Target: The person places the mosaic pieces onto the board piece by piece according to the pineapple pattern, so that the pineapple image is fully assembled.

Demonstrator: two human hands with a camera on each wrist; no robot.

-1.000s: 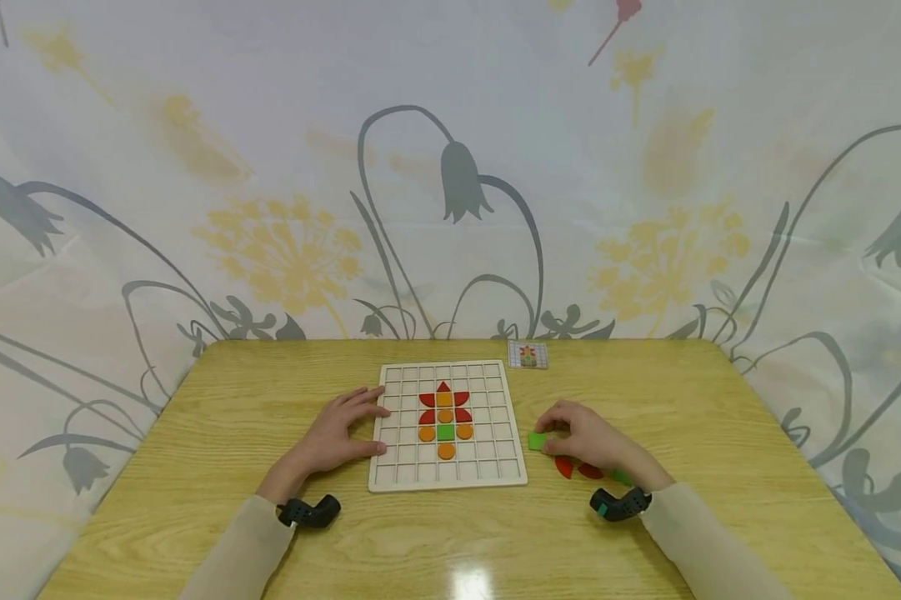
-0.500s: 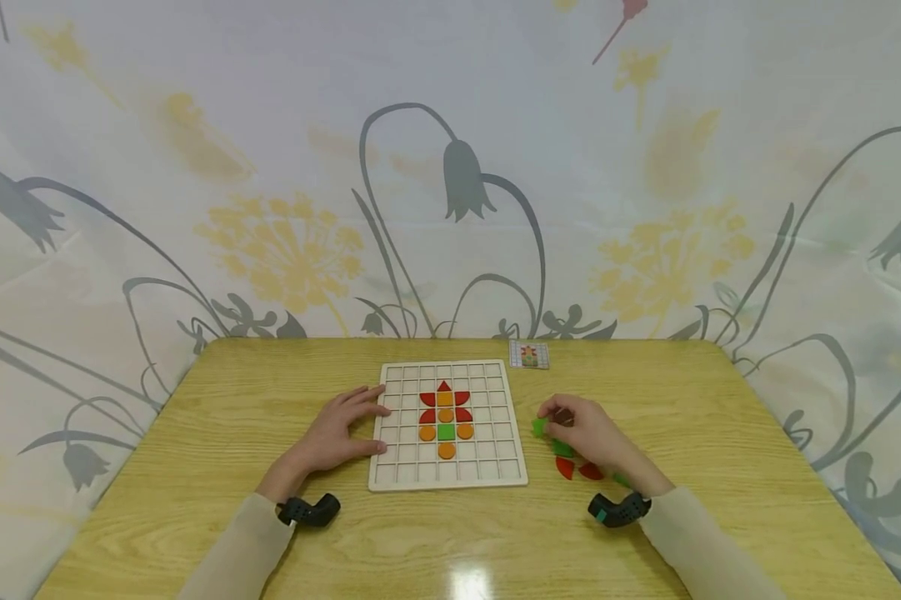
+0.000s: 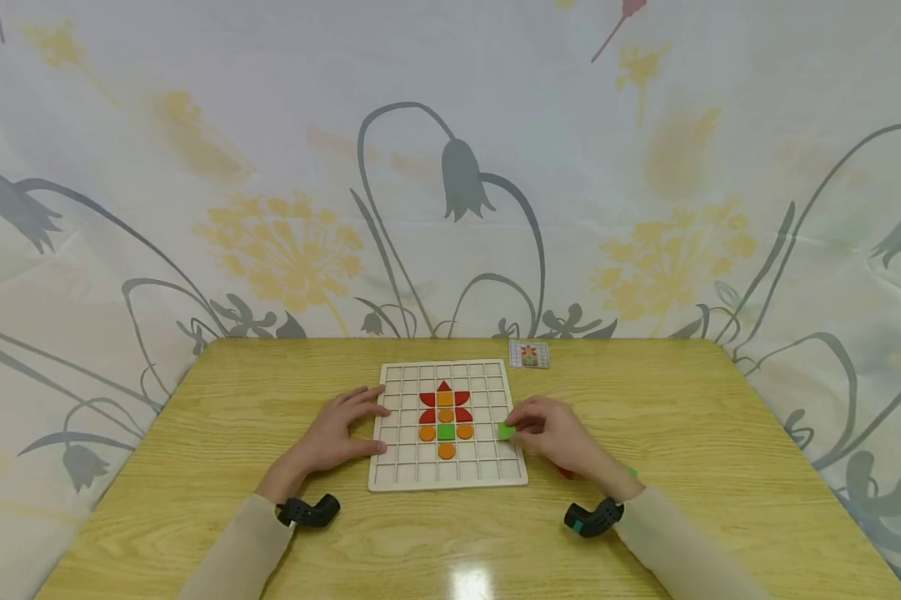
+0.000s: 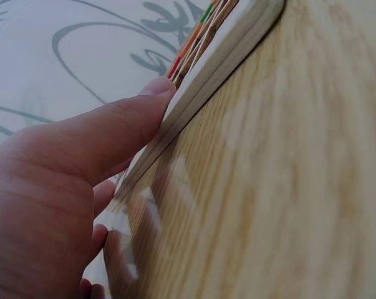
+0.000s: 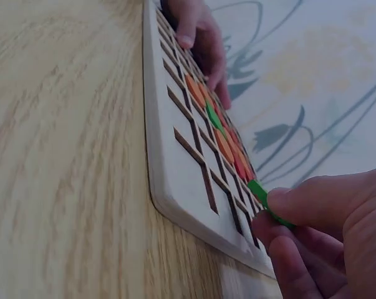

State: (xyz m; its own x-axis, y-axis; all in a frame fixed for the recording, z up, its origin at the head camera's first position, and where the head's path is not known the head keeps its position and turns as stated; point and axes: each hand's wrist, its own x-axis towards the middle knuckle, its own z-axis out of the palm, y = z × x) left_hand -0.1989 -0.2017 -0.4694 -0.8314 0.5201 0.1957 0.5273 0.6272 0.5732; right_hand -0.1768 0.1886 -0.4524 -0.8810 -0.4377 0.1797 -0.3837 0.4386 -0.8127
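Note:
My right hand (image 3: 558,433) pinches a green square tile (image 3: 506,431) between thumb and fingertips, over the right edge of the white grid board (image 3: 495,472). In the right wrist view the pinched tile (image 5: 259,193) tilts just above the grid cells. My left hand (image 3: 337,432) rests at the board's left edge, fingers spread, with thumb and fingertips on the rim. The left wrist view shows the left thumb (image 4: 128,124) against the board's side. Mid-board, a red triangle, red petal-shaped tiles, orange circles, an orange square and a green square (image 3: 446,432) form a pattern.
A small picture card (image 3: 529,355) with a coloured pattern lies behind the board's far right corner. A red tile (image 3: 565,473) and a green tile (image 3: 633,472) peek out around my right wrist on the wooden table (image 3: 435,533). A patterned backdrop stands behind.
My right hand lifted the green square tile from the loose tiles and carried it left to the board's right edge. The left hand has stayed in place.

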